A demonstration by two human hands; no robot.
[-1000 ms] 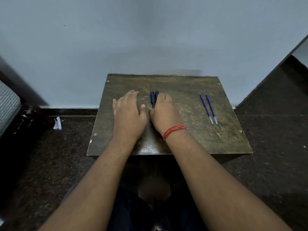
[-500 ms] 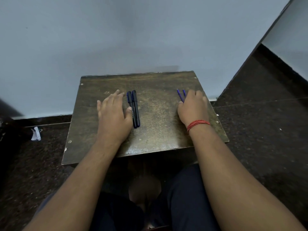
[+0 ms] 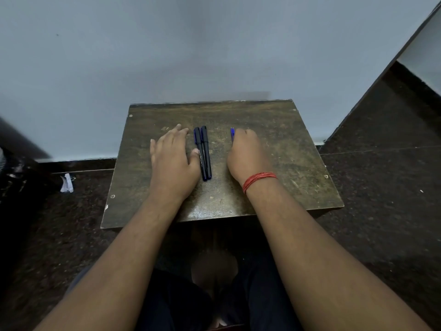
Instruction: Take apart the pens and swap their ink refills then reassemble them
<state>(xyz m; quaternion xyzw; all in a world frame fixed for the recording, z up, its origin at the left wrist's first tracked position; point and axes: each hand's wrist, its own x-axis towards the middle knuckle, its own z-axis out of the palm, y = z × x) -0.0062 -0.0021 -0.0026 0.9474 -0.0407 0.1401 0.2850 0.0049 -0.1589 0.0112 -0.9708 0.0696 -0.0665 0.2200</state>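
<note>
Head view: two pen bodies (image 3: 203,152) at frame centre; left hand (image 3: 172,158) flat beside them, holding nothing. Right hand (image 3: 245,154) curled over blue refills (image 3: 232,133). Refills out; swapping and reassembly remain.

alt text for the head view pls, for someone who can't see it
Seen from above, the right hand curls over two blue refills on a small worn wooden table, only their far ends showing. The left hand lies flat beside two dark pens set side by side at the table's middle. A pale wall stands behind.
</note>
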